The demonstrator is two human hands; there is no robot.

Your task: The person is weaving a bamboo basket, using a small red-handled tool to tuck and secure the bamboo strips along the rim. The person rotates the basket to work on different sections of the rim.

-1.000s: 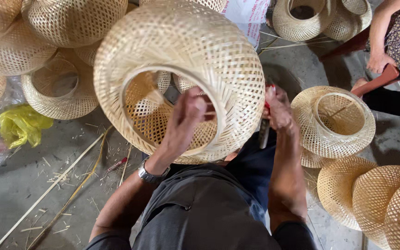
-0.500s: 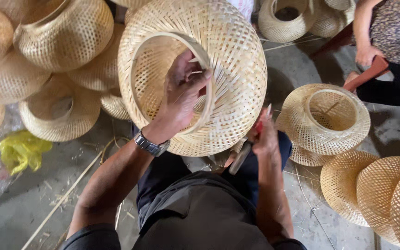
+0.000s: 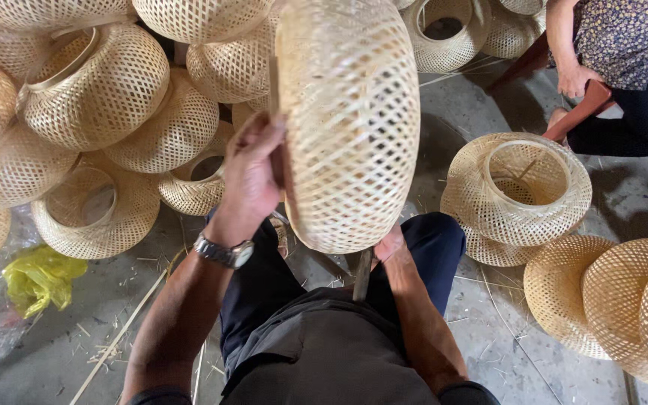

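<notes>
woven basket (image 3: 354, 127): pale tan lattice | plastic bag (image 3: 39, 279): yellow | trousers (image 3: 264, 285): dark navy | floor (image 3: 489, 330): grey

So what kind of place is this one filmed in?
Most likely a bamboo-weaving workshop: piles of woven bamboo shades cover a bare concrete floor littered with bamboo strips, and the left hand grips another woven shade.

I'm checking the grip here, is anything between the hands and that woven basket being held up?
Nothing visible is. The left hand grips the rim of the woven basket directly, fingers on the edge. The right hand sits under the basket's lower side, against it, with a dark tool beside it. The contact there is partly hidden.
</notes>
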